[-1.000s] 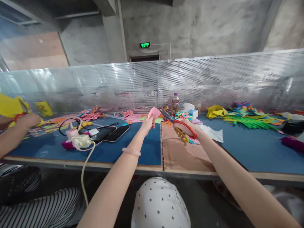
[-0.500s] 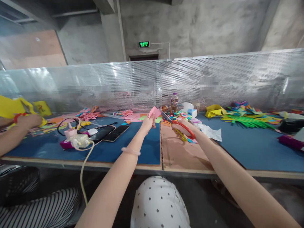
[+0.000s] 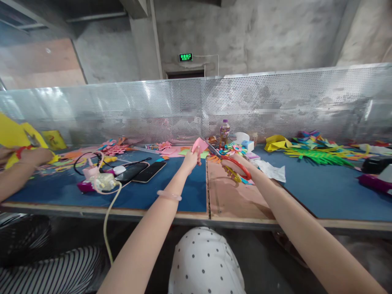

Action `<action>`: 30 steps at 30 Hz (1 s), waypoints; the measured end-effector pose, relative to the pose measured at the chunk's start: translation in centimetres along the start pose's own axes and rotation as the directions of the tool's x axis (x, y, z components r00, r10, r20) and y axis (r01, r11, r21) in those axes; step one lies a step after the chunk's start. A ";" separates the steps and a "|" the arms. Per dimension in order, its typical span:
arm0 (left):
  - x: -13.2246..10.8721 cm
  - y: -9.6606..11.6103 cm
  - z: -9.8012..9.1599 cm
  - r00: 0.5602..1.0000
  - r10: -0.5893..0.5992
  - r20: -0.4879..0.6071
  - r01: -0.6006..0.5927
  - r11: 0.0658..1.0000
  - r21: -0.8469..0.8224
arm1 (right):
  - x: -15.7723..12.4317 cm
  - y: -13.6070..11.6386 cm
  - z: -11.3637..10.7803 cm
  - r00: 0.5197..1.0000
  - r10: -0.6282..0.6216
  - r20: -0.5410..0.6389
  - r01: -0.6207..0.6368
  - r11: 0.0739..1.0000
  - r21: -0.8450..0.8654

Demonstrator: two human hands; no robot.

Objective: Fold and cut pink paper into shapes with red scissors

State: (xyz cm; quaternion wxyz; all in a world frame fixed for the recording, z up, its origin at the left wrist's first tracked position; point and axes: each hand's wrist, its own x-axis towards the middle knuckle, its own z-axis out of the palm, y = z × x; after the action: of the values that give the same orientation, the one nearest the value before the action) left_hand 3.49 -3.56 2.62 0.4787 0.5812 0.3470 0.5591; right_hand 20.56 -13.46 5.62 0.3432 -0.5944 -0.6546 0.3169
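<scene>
Plainly, the pink paper sits pinched in the left hand's fingers above the table, just left of the scissors, whose long axis slants forward-left toward it from the right hand's grip around the handles.

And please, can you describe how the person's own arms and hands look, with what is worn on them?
Both hands, left and right, are ungloved, and no sleeves show on the forearms. The left forearm wears a smooth, pale pink bangle; no bracelet is visible on the right.
</scene>
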 end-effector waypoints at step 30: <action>-0.6 0.6 0.4 1.000 -0.026 0.015 0.027 0.999 -0.041 | 0.9 1.3 0.3 1.000 -0.022 -0.018 0.022 1.000 0.000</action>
State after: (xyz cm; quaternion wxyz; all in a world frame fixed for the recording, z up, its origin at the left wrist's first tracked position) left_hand 3.72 -4.37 3.06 0.5004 0.5707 0.3397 0.5553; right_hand 21.02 -12.41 4.43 0.3527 -0.5901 -0.6579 0.3076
